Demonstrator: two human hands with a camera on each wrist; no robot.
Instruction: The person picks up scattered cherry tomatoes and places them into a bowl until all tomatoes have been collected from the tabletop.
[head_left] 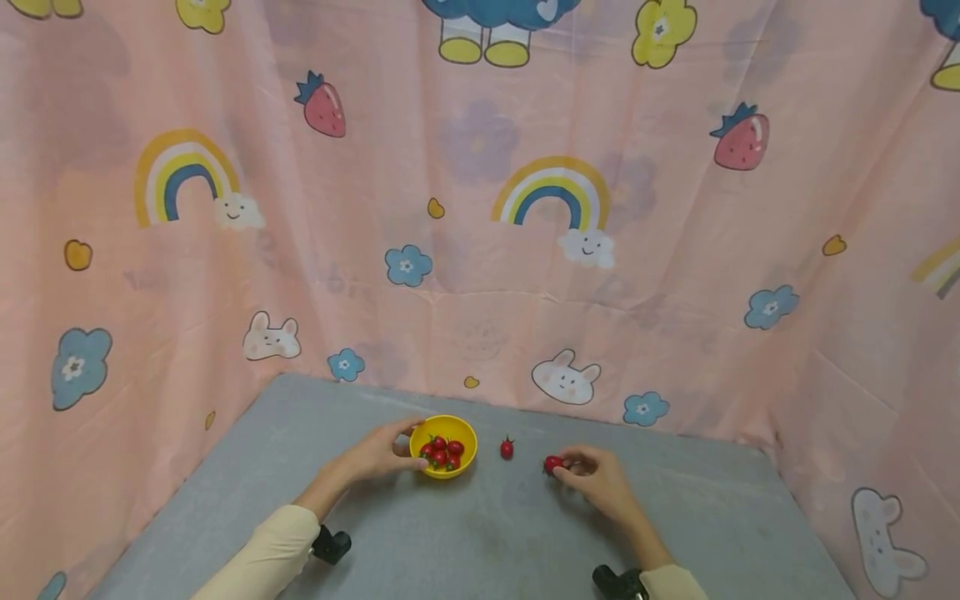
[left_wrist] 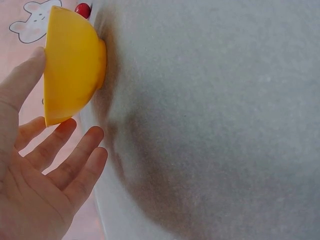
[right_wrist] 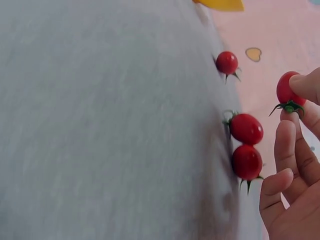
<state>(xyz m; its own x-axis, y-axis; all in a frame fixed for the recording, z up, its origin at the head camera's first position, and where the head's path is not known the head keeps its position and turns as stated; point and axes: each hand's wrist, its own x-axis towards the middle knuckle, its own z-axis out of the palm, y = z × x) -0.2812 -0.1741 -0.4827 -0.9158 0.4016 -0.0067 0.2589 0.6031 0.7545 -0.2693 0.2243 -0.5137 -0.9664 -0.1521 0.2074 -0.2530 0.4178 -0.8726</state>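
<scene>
Left hand [head_left: 386, 451] at the yellow bowl [head_left: 445, 426]; right hand [head_left: 602, 483] on the held tomato [head_left: 552, 464].
Head view: we see the bowl low centre, red tomatoes [head_left: 439, 457] inside, left thumb and fingers set wide around its left side; a lone tomato [head_left: 507, 449] lies on the grey table [head_left: 450, 542] between bowl and right hand. Left wrist view: bowl upper left, thumb on its rim, other fingers parted below. Right wrist view: we note thumb and fingertips pinching the held tomato, right edge; two touching tomatoes [right_wrist: 246, 156] just left.
</scene>
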